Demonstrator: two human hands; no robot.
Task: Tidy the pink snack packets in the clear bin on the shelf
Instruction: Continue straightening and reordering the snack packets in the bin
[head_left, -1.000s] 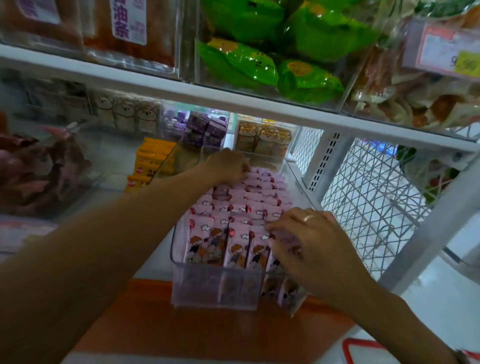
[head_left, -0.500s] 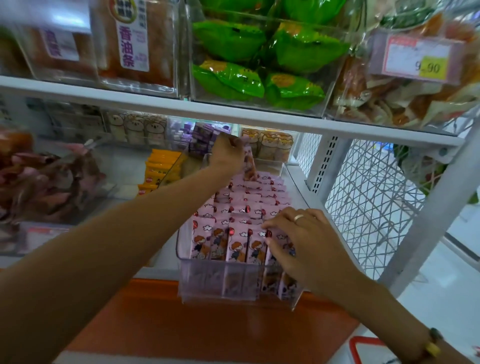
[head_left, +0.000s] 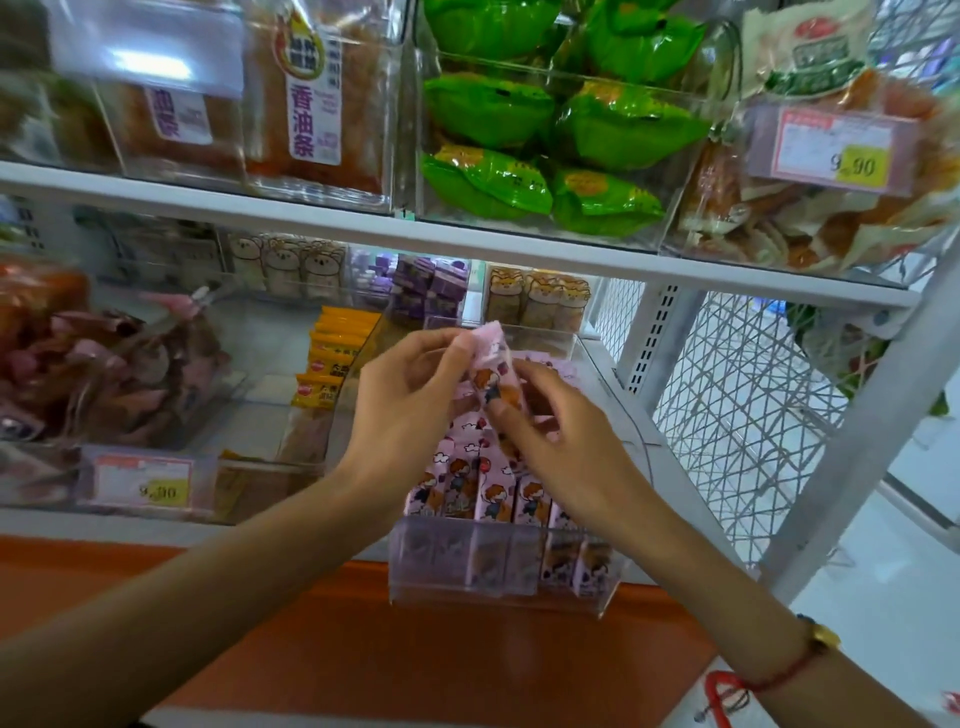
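Note:
A clear bin (head_left: 498, 592) stands on the lower shelf, its front end jutting over the shelf edge. It holds rows of upright pink snack packets (head_left: 491, 501) printed with cartoon figures. Above the bin, my left hand (head_left: 410, 395) pinches the top of one lifted pink packet (head_left: 493, 369). My right hand (head_left: 561, 431) grips the same packet lower down with thumb and fingers. Both hands hide the middle rows of the bin.
Left of the bin stand orange packets (head_left: 327, 358) and a bin of reddish snacks (head_left: 93, 374) with a price tag (head_left: 145, 480). Purple boxes (head_left: 431, 291) sit behind. The upper shelf (head_left: 467, 239) overhangs closely, carrying green packets (head_left: 545, 150). A wire mesh panel (head_left: 737, 415) closes the right side.
My left hand lifted one pink packet from the back of the bin and brought it forward. My right hand left the front rows and rose to grip that packet.

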